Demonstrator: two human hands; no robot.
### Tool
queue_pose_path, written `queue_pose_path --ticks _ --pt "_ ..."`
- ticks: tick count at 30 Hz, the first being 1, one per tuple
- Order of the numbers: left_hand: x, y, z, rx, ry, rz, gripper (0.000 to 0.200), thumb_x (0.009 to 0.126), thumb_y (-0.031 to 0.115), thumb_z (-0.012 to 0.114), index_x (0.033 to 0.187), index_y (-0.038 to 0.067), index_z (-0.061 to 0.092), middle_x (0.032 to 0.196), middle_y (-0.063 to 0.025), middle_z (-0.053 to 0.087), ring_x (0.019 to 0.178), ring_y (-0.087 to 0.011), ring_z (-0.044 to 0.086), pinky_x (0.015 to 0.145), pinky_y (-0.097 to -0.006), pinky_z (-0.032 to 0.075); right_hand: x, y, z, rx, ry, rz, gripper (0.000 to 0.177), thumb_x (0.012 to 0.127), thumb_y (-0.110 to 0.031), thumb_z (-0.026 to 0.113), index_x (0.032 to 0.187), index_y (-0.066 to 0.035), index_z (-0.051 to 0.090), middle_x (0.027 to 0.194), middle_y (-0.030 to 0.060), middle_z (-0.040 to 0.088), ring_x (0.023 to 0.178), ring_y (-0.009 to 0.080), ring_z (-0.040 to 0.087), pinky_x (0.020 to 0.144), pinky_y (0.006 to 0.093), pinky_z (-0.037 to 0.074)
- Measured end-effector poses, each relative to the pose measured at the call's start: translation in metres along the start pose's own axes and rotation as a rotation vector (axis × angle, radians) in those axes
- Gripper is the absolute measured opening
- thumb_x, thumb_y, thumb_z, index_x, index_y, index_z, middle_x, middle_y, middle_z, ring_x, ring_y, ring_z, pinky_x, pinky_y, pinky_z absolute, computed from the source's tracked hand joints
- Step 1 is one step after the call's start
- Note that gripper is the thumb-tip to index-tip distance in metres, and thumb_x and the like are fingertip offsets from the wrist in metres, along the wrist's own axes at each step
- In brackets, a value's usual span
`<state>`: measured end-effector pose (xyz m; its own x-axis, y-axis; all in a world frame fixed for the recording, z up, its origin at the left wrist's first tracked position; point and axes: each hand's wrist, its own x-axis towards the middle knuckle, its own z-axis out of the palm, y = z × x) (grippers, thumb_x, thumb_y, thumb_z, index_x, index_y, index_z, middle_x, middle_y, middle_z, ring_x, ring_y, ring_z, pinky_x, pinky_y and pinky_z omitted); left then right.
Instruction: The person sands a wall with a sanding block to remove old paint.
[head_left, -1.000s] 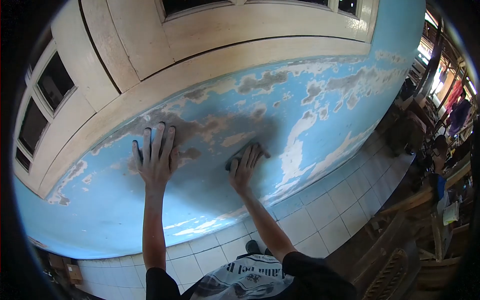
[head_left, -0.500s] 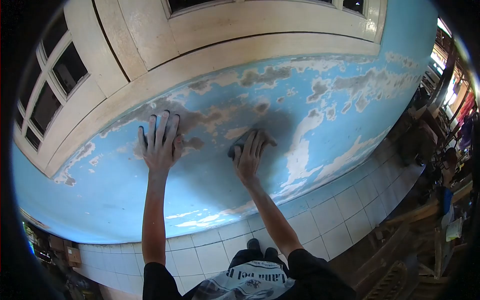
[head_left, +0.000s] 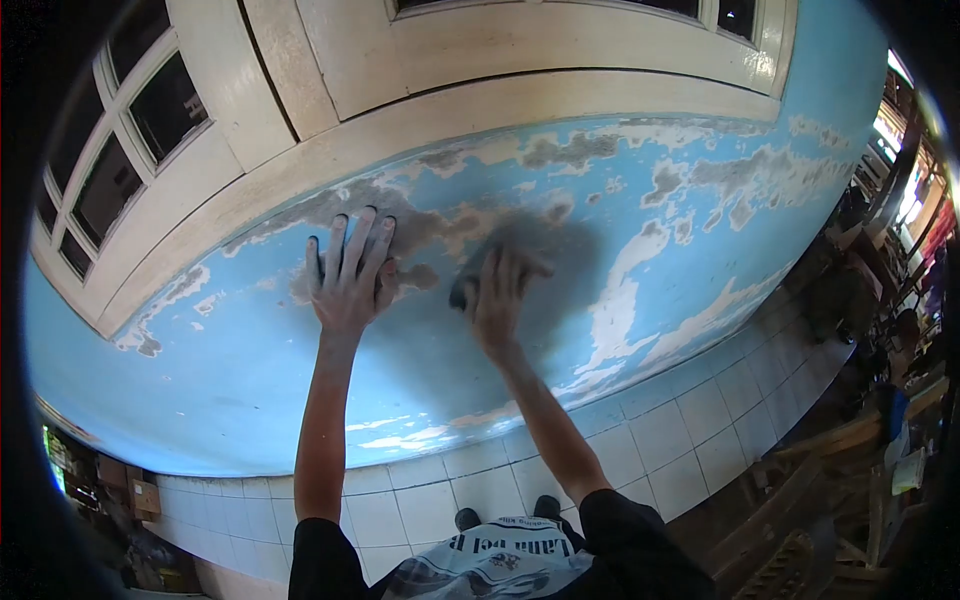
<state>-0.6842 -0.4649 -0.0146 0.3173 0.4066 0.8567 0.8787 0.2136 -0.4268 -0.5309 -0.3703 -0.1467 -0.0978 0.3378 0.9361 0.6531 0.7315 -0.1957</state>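
My left hand [head_left: 350,285] lies flat against a blue wall [head_left: 230,385], fingers spread over a grey worn patch [head_left: 415,278]; it holds nothing. To its right, my right hand [head_left: 495,305] presses a dark piece of sandpaper [head_left: 461,292] to the wall. Only the sandpaper's left edge shows beside the thumb; my palm and fingers hide the rest. The right fingers are slightly blurred. Around both hands the paint is scraped to grey and white patches, and a soft shadow surrounds my right hand.
Cream window shutters [head_left: 420,105] border the wall above. Below run white floor tiles [head_left: 490,490], where my feet stand. Wooden furniture [head_left: 850,440] and clutter lie at the right; a cardboard box [head_left: 146,497] sits at the lower left.
My right hand has shifted slightly left and up over the wall with the sandpaper, closer to my left hand. The left hand keeps its place on the wall; the whole view has shifted.
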Motion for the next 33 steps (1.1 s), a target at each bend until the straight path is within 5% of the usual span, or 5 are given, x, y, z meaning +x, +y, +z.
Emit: queue_pose_path --ticks 11,16,22,27,33 --pt "0.002 0.001 0.000 -0.034 0.006 0.029 0.041 0.090 0.033 0.046 0.131 0.027 0.053 0.140 0.0008 0.045 0.128 -0.0247 0.042 0.107 -0.0523 0.024 -0.017 -0.024 0.010 0.017 -0.045 0.103 0.057 0.098 -0.028 0.034 0.140 0.009 0.022 0.147 0.0300 0.017 0.136 0.0481 0.015 0.110 0.0570 0.007" --pt "0.000 0.001 -0.001 -0.015 0.022 0.003 0.043 0.090 0.032 0.044 0.132 0.032 0.051 0.140 0.0059 0.046 0.126 -0.0187 0.044 0.107 -0.0479 0.025 0.065 0.001 -0.028 0.187 0.329 0.646 0.059 0.097 -0.028 0.034 0.141 0.009 0.020 0.147 0.0287 0.018 0.136 0.0484 0.014 0.110 0.0585 0.010" --pt "0.001 0.002 -0.003 -0.014 -0.003 0.003 0.042 0.090 0.032 0.044 0.131 0.031 0.052 0.139 0.0055 0.046 0.127 -0.0191 0.044 0.107 -0.0478 0.026 -0.058 0.000 0.013 -0.040 -0.013 0.126 0.058 0.098 -0.029 0.033 0.141 0.008 0.020 0.149 0.0267 0.017 0.138 0.0408 0.016 0.111 0.0544 0.009" --pt "0.002 0.002 -0.002 -0.021 0.004 0.003 0.042 0.089 0.032 0.047 0.131 0.029 0.053 0.140 0.0049 0.046 0.127 -0.0196 0.043 0.106 -0.0480 0.026 0.054 0.061 -0.038 0.146 0.404 0.715 0.056 0.099 -0.024 0.031 0.142 0.009 0.017 0.148 0.0277 0.017 0.138 0.0402 0.016 0.111 0.0536 0.010" --pt "0.000 0.001 -0.002 0.009 -0.011 0.009 0.042 0.090 0.032 0.044 0.131 0.029 0.052 0.140 0.0047 0.046 0.126 -0.0204 0.044 0.105 -0.0489 0.028 0.014 0.017 -0.015 0.059 0.269 0.532 0.057 0.099 -0.025 0.033 0.141 0.011 0.017 0.146 0.0313 0.016 0.137 0.0449 0.014 0.112 0.0519 0.011"
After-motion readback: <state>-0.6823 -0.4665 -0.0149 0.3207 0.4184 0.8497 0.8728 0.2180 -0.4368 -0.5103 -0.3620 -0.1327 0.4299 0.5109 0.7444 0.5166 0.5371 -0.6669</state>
